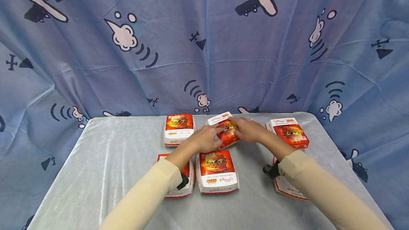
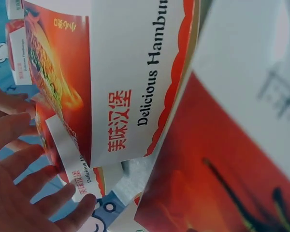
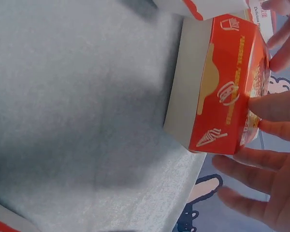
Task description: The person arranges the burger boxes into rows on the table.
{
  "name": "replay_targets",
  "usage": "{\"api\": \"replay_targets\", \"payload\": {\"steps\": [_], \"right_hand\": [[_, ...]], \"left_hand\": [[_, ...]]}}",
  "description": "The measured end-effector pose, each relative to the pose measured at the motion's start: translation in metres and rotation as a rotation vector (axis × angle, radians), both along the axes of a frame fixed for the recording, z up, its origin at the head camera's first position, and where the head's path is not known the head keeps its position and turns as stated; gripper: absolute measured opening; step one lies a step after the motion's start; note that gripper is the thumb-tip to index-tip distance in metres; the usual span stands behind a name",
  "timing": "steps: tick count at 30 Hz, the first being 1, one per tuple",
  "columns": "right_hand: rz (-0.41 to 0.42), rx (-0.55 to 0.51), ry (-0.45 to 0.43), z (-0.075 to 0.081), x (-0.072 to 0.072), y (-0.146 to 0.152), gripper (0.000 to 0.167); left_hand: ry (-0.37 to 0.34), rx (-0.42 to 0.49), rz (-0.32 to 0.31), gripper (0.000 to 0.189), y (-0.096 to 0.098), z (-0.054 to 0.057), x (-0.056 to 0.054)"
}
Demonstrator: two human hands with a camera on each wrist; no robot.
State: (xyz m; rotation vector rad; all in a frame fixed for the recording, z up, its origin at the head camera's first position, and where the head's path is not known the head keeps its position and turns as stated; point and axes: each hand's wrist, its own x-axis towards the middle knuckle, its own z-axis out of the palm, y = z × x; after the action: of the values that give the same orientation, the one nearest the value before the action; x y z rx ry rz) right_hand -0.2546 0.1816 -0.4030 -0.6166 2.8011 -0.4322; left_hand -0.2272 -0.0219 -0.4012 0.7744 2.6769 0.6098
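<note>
A red and white hamburger box (image 1: 227, 133) sits turned at an angle at the back middle of the table, between both hands. My left hand (image 1: 206, 138) reaches over its left side, with loosely extended fingers (image 2: 26, 181) in the left wrist view. From the right, my right hand (image 1: 248, 129) touches the same box near its upper edge and side. The right wrist view shows its spread fingers (image 3: 251, 169) beside the box's red side panel (image 3: 227, 87). Partly under my left forearm lies another box (image 1: 188, 173).
More hamburger boxes stand around: one at back left (image 1: 179, 125), one at front middle (image 1: 217, 171), one at back right (image 1: 289, 132). Another box (image 1: 289, 187) is partly hidden by my right sleeve. A blue patterned curtain (image 1: 204, 45) hangs behind the grey cloth-covered table (image 1: 96, 173).
</note>
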Motion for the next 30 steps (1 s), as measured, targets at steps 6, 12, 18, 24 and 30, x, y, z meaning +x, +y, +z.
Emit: {"api": "replay_targets", "payload": {"steps": [6,12,18,24,30], "right_hand": [[-0.127,0.09,0.113,0.0,0.009,-0.006,0.058],[-0.158,0.071,0.126,-0.001,0.016,-0.014,0.066],[-0.154,0.062,0.112,-0.006,0.015,-0.014,0.067],[-0.143,0.05,0.083,-0.007,0.012,-0.011,0.066],[-0.094,0.046,0.04,-0.006,0.007,-0.008,0.066]], "left_hand": [[0.003,-0.006,0.001,0.053,0.001,-0.001,0.001],[0.033,0.021,0.0,0.049,-0.001,-0.003,0.001],[0.077,0.048,-0.009,0.041,-0.002,-0.002,0.002],[0.069,0.059,0.009,0.042,-0.003,-0.001,0.002],[0.038,0.074,0.083,0.047,-0.005,-0.001,0.0]]}}
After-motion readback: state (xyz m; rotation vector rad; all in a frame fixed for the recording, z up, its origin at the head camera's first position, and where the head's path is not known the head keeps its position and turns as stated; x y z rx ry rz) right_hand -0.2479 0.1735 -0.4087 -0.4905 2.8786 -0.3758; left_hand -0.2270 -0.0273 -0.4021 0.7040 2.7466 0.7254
